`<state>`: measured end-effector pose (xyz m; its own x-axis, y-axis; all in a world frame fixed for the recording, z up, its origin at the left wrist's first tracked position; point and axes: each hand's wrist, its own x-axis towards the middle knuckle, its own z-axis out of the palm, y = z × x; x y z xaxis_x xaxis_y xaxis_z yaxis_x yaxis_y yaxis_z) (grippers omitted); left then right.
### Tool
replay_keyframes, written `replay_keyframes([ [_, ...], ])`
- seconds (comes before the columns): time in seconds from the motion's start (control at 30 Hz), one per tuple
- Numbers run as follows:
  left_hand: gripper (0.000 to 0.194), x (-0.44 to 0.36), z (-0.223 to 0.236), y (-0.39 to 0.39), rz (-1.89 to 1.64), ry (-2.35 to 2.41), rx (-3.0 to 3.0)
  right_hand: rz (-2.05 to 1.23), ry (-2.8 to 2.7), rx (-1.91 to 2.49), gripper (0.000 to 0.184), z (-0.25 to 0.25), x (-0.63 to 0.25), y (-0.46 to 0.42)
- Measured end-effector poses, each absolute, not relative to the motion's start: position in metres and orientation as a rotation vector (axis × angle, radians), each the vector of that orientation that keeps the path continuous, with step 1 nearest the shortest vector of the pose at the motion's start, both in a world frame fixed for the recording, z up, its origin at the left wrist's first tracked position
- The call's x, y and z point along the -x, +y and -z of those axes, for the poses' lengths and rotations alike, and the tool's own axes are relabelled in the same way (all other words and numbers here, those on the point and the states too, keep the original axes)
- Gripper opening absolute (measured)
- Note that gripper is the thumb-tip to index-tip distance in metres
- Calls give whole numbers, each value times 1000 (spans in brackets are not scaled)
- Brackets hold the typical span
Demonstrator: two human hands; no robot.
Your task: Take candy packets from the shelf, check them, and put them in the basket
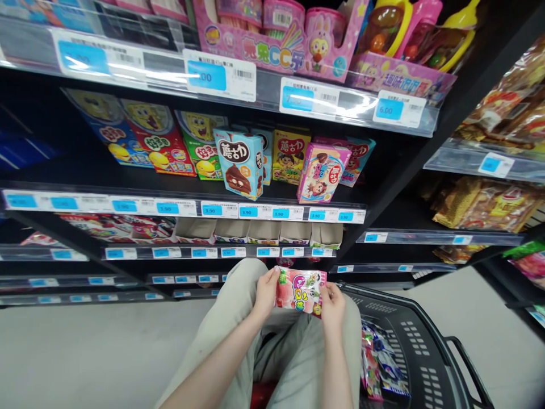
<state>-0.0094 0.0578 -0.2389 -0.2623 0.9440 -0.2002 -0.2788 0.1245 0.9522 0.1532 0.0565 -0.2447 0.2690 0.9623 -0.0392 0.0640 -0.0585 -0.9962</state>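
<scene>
Both my hands hold a pink sweets packet [298, 290] with a peach picture, low in front of my knees. My left hand [265, 293] grips its left edge with the fingers curled round it. My right hand [332, 307] pinches its right edge. The packet faces up towards me, just in front of the bottom shelves. To my right, beside my leg, stands a black shopping basket [415, 346] with several snack packets [381, 363] inside.
Black shop shelves [183, 207] with blue price tags rise ahead. A blue mushroom-biscuit box [238, 162] and a pink box [320, 172] stand at the middle shelf's edge. Pink toy-sweet displays [293, 40] fill the top shelf. Bagged snacks [485, 204] hang on the right. Pale floor [85, 352] lies below.
</scene>
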Motion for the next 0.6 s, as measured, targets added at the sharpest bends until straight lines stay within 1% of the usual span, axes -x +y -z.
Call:
replay_keyframes([
  [0.23,42,16,233,59,-1374,1546,-921,-907,-1081,1448,25,240,-144,54],
  [0.4,43,25,228,57,-1194,1839,-1241,-839,-1164,1505,28,230,-136,47],
  [0.5,42,32,223,58,-1060,2017,-1452,-730,-1210,1598,28,225,-125,42],
  [0.6,42,37,220,61,-926,2080,-1613,-595,-1262,1707,29,222,-117,38],
])
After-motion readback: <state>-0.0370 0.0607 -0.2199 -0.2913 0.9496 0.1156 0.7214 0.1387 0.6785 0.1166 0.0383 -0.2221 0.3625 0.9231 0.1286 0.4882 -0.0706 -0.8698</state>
